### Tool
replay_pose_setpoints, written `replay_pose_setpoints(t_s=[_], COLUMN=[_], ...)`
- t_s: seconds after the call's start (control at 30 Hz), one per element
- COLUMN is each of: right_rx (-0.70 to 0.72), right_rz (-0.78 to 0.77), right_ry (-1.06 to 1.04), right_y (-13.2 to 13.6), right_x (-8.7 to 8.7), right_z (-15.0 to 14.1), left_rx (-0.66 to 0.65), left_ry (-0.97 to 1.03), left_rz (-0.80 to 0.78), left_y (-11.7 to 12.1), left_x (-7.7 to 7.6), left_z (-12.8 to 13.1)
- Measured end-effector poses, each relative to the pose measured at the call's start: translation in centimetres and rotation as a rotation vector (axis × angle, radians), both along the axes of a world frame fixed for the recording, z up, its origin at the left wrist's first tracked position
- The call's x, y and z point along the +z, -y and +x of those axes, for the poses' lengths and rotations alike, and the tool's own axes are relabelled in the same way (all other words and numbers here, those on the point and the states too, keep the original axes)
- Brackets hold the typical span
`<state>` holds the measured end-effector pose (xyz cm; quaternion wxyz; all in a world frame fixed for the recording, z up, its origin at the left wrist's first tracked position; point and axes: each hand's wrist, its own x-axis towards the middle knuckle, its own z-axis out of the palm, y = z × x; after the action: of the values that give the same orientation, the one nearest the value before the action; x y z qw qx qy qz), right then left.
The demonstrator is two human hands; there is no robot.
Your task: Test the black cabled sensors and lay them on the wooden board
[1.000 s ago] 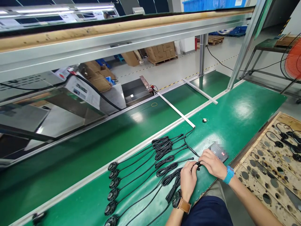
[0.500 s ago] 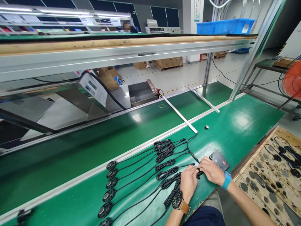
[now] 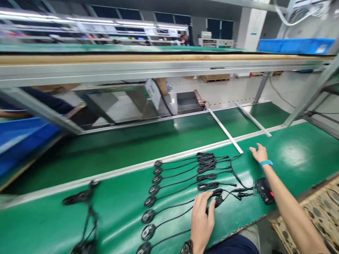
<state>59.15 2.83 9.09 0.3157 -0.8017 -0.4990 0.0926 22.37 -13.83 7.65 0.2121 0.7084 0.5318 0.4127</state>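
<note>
The left hand is over the nearest cable coils on the green table. Its fingers are slightly bent and its thumb stands apart from them. Black cable shows just beyond the fingertips and beside the thumb, and part of it is hidden under the hand; whether the fingers are closed on it, I cannot tell.

The right hand is reached out over the table, well apart from the coils, with its thumb and forefinger spread open. It is near the close end of the white bar, on the bar's right side in the view. The palm side is hidden.

The row of round black discs lies to the left of the coils, with a cable running from each disc. The cable ends lie to the right of the left hand, apart from its fingers, near the black box. That box lies beside the right forearm. A dark cable bundle, blurred, lies at the left of the table.
</note>
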Motion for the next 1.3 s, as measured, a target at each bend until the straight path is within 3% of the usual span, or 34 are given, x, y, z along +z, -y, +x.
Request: replay_pose_setpoints(t_s=[0.2,0.23,0.3,0.37,0.47,0.6,0.73,0.87,1.03,1.17,1.3], right_rx=[-0.097,-0.170,-0.108,-0.019,0.342,0.711,0.853,0.943,1.019,1.140,1.296], right_rz=[-0.120,-0.067,0.110,0.276,0.256,0.027,-0.158,-0.261,-0.280,-0.236,-0.061], right_ry=[0.002,0.026,0.027,-0.079,-0.324,-0.632,-0.874,-1.024,-1.020,-0.845,-0.555], right_y=[0.4,0.9,2.3,4.7,9.1,14.4,18.0,19.5,19.7,19.4,19.3], right_x=[-0.8,-0.9,-0.8,-0.5,-0.2,-1.5,-3.0,-3.4,-3.5,-2.9,-2.0], right_z=[-1.7,-2.5,-5.4,-10.3,-20.5,-33.2,-40.3,-42.9,-43.3,-42.7,-42.3], left_rx=[0.533,0.615,0.725,0.745,0.656,0.597,0.577,0.547,0.476,0.455,0.414], left_ry=[-0.074,-0.097,-0.144,-0.191,-0.260,-0.277,-0.249,-0.259,-0.232,-0.215,-0.239], left_rz=[0.023,0.023,-0.006,-0.062,-0.137,-0.146,-0.101,-0.033,-0.066,-0.120,-0.092], left_y=[7.0,8.2,10.2,11.4,11.7,11.0,11.1,11.7,12.0,12.1,12.1], left_x=[-1.1,-1.5,-2.5,-3.6,-5.0,-5.6,-4.9,-3.8,-2.7,-2.5,-3.2], left_z=[-13.2,-14.9,-17.4,-18.8,-19.2,-18.9,-19.4,-19.9,-20.0,-20.3,-20.7])
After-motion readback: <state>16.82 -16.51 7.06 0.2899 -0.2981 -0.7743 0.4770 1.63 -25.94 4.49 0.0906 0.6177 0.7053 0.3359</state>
